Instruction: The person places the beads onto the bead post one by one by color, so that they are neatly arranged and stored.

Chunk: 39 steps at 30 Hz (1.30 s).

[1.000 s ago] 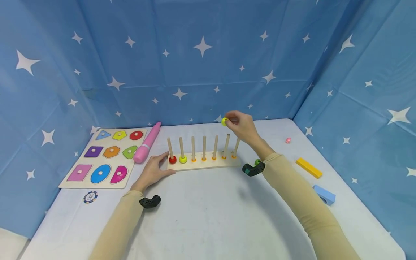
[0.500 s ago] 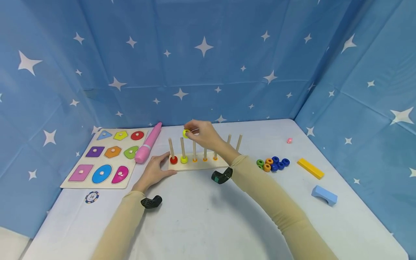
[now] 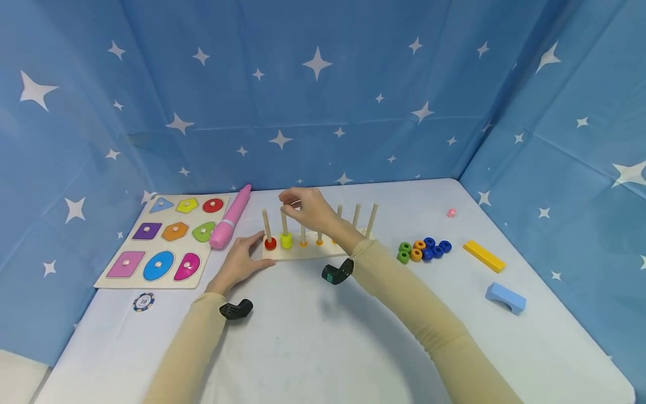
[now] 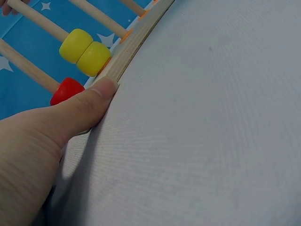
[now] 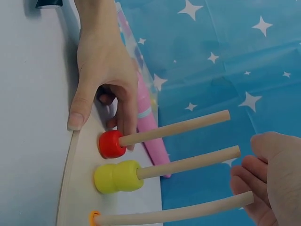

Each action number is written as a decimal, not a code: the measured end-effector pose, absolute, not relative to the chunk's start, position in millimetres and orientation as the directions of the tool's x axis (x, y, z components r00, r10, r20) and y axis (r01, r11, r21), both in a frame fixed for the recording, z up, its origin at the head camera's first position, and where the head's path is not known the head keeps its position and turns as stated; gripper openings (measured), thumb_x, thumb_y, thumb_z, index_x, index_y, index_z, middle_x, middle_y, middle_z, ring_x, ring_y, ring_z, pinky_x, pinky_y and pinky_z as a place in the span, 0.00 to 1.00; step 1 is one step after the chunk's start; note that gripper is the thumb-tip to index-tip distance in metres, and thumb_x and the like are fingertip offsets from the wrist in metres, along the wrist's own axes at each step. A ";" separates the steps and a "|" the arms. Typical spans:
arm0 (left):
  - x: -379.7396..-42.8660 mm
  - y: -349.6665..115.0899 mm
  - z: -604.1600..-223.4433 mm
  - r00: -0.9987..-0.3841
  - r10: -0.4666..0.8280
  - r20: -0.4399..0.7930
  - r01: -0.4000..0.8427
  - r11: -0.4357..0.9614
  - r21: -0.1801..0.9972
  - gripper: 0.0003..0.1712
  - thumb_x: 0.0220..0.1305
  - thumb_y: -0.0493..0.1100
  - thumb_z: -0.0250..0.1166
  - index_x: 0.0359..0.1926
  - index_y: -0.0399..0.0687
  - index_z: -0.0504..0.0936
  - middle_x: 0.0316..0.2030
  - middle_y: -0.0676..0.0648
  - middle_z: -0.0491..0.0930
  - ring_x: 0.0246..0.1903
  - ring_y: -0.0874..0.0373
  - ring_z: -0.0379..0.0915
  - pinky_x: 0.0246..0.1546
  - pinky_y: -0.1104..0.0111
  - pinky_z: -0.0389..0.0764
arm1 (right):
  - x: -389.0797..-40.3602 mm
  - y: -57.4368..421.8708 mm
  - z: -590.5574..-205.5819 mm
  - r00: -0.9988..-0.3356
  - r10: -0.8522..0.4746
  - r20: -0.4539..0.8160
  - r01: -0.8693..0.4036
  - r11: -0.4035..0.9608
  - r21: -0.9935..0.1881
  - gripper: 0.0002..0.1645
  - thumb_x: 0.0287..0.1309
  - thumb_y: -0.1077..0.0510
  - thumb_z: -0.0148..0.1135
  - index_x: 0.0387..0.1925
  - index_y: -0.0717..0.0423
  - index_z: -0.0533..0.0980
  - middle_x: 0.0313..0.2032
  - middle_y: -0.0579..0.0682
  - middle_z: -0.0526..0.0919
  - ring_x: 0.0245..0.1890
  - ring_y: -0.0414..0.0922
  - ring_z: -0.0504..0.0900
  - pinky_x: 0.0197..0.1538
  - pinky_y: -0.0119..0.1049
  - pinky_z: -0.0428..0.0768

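Yellow beads (image 3: 286, 241) mid-frame look placed; our left hand (image 3: 239, 261) grips the board (image 3: 298, 255), our loosely curled, empty right hand (image 3: 309, 210) likely needs loose beads (image 3: 427, 256), center right.

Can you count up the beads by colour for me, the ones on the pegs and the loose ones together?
Red bead: 1
Yellow beads: 2
Green beads: 2
Orange beads: 2
Blue beads: 4
Total beads in view: 11
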<state>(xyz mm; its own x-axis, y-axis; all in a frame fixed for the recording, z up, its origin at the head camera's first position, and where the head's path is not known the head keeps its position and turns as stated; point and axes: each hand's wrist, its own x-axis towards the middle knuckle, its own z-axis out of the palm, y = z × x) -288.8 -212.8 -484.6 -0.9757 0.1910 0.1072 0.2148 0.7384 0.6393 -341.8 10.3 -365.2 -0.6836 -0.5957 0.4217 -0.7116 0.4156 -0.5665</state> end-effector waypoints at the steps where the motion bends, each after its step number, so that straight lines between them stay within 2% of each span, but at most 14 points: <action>1: -289.3 -212.6 -484.1 -0.975 0.193 0.111 0.218 0.736 0.640 0.52 0.48 0.58 0.73 0.70 0.46 0.61 0.58 0.38 0.69 0.58 0.45 0.61 0.60 0.50 0.65 | -341.9 11.0 -364.7 -0.687 -0.591 0.423 -0.709 0.418 -0.568 0.14 0.61 0.61 0.59 0.48 0.61 0.77 0.42 0.52 0.82 0.43 0.41 0.81 0.45 0.24 0.78; 11: -289.9 -210.1 -485.8 -0.979 0.180 0.097 0.200 0.743 0.639 0.53 0.47 0.59 0.73 0.70 0.46 0.61 0.58 0.39 0.68 0.58 0.45 0.61 0.60 0.51 0.65 | -343.8 28.2 -355.5 -0.707 -0.548 0.447 -0.695 0.421 -0.583 0.13 0.62 0.61 0.58 0.47 0.61 0.77 0.42 0.53 0.82 0.43 0.41 0.81 0.47 0.27 0.78; 16: -289.4 -209.3 -486.1 -0.977 0.188 0.103 0.210 0.740 0.639 0.53 0.47 0.58 0.74 0.70 0.45 0.60 0.58 0.38 0.68 0.58 0.45 0.62 0.60 0.52 0.65 | -348.8 49.6 -350.4 -0.745 -0.478 0.466 -0.661 0.438 -0.609 0.12 0.62 0.61 0.58 0.47 0.61 0.77 0.42 0.54 0.82 0.42 0.41 0.81 0.46 0.26 0.78; 21: -288.9 -208.9 -486.2 -0.977 0.195 0.092 0.207 0.734 0.646 0.54 0.47 0.58 0.74 0.70 0.45 0.60 0.58 0.37 0.68 0.58 0.45 0.62 0.60 0.52 0.65 | -350.7 88.0 -341.5 -0.787 -0.338 0.515 -0.616 0.417 -0.668 0.11 0.62 0.61 0.59 0.44 0.60 0.78 0.42 0.54 0.83 0.41 0.42 0.81 0.46 0.30 0.79; 27: -288.6 -211.6 -486.5 -0.980 0.183 0.083 0.193 0.741 0.643 0.53 0.47 0.58 0.74 0.70 0.46 0.60 0.57 0.38 0.69 0.58 0.45 0.62 0.60 0.52 0.66 | -348.4 151.1 -339.5 -0.797 -0.118 0.592 -0.584 0.397 -0.708 0.11 0.63 0.60 0.58 0.45 0.60 0.78 0.41 0.52 0.83 0.42 0.42 0.81 0.48 0.33 0.78; 33: -289.5 -213.1 -486.6 -0.975 0.197 0.100 0.215 0.735 0.643 0.53 0.47 0.59 0.73 0.70 0.44 0.60 0.57 0.37 0.70 0.57 0.44 0.63 0.59 0.50 0.66 | -345.1 201.1 -359.3 -0.853 -0.047 0.520 -0.484 0.449 -0.751 0.15 0.63 0.56 0.59 0.48 0.62 0.76 0.44 0.54 0.82 0.46 0.46 0.80 0.52 0.36 0.77; 39: -290.3 -211.5 -486.0 -0.976 0.195 0.097 0.210 0.731 0.650 0.53 0.47 0.58 0.74 0.70 0.44 0.60 0.57 0.37 0.70 0.57 0.44 0.62 0.59 0.50 0.65 | -334.7 239.7 -405.4 -0.917 -0.171 0.361 -0.393 0.537 -0.746 0.15 0.63 0.57 0.58 0.49 0.60 0.75 0.45 0.54 0.81 0.45 0.48 0.80 0.50 0.41 0.79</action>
